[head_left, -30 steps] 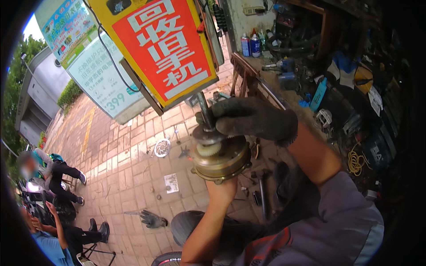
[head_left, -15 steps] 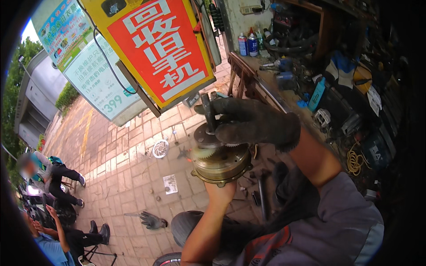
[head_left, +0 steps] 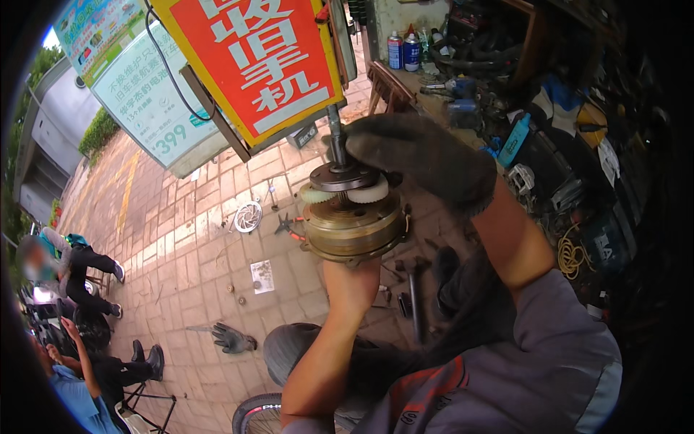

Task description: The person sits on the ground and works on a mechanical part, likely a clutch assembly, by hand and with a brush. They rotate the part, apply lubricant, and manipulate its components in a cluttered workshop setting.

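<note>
L hand [head_left: 353,272] under brass-col. housing [head_left: 354,230] mid-frame, prob. bearing wt; grip hidden. Gloved R hand [head_left: 426,158] at shaft [head_left: 337,141], prob. steadying; can't tell if closed.

Beyond the right hand [head_left: 437,158] and to its left stands a red-and-yellow sign [head_left: 260,87], with a pale white-and-green board [head_left: 148,90] farther left. Two spray cans [head_left: 411,52] stand side by side beyond the hand. To its right are a turquoise bottle [head_left: 515,139] and, nearer the body, a coil of yellow cord [head_left: 569,258]. Well to the hand's left, a perforated metal disc [head_left: 240,217], a paper sheet [head_left: 262,278] and a dark glove [head_left: 231,338] lie on brick paving [head_left: 170,278]; two seated people [head_left: 87,259] are farther left.
</note>
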### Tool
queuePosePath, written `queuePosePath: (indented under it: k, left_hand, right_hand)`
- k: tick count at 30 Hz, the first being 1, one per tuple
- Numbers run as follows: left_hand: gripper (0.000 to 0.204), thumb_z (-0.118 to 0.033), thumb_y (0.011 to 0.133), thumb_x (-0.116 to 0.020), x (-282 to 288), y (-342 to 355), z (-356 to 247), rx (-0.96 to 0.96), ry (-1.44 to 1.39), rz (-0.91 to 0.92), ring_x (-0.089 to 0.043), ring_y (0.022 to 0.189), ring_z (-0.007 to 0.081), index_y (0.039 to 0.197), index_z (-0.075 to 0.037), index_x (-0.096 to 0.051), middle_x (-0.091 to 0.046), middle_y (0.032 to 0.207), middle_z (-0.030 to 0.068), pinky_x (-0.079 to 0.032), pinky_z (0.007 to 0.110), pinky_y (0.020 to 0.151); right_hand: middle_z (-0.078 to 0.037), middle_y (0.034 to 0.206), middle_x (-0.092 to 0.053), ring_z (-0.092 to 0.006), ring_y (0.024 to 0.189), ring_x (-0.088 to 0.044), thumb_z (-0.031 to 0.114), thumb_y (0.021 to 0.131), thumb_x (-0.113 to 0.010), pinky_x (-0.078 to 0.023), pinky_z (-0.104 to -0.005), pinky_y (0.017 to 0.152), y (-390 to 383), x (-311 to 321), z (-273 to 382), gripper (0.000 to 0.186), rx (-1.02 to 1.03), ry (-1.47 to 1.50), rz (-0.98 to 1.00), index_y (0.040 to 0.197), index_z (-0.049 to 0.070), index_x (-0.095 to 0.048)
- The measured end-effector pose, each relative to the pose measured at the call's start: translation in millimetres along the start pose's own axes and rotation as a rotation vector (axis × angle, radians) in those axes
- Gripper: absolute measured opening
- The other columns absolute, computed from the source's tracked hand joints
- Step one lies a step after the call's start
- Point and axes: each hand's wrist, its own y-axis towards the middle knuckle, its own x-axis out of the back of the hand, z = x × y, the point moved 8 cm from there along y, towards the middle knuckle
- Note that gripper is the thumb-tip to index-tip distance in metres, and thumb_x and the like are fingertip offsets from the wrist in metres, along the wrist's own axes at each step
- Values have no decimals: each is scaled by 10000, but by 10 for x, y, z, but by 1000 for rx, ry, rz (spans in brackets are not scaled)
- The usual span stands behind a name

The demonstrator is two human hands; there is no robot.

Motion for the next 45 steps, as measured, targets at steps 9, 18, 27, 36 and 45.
queuePosePath:
  k: [9,18,27,36,45]
  left_hand:
    - [342,-25,773,-649,-27,31,118,36,-150,22,-593,1028,256,1108,1,-587,-635,1081,143,-444,333,886]
    - [313,-55,803,-650,-53,50,118,50,-153,29,-602,988,244,1104,1,-588,-636,1077,132,-458,333,861]
    - [263,-46,796,-655,-94,27,272,154,-169,59,-608,946,270,1053,-10,-614,-645,1006,132,-468,344,827]
    - [352,-66,738,-677,-20,-83,395,163,-36,163,-553,1064,299,1086,-59,-627,-610,1115,124,-430,371,909]
    - [339,-74,799,-646,-116,-77,654,2,0,249,-540,1092,286,1135,-57,-603,-597,1155,124,-421,375,936]
  right_hand:
    - [-121,1048,-652,-156,1017,-600,339,940,-542,-465,-289,895,26,29,-106,428,-92,-26,5,1192,-6,-573]
    - [-129,1025,-639,-198,960,-634,331,938,-546,-499,-296,835,13,272,-33,416,19,-1,-174,1198,7,-575]
    - [-104,1101,-630,-136,1049,-561,304,960,-517,-442,-278,917,-12,81,-24,378,-31,-37,-35,1153,-12,-592]
    - [-94,1049,-637,-133,1010,-561,309,956,-528,-454,-294,883,-38,-3,20,368,9,-24,37,1148,1,-586]
    - [-44,1068,-630,-95,990,-556,211,937,-568,-452,-281,891,-70,-102,9,331,-30,201,174,1202,13,-563]
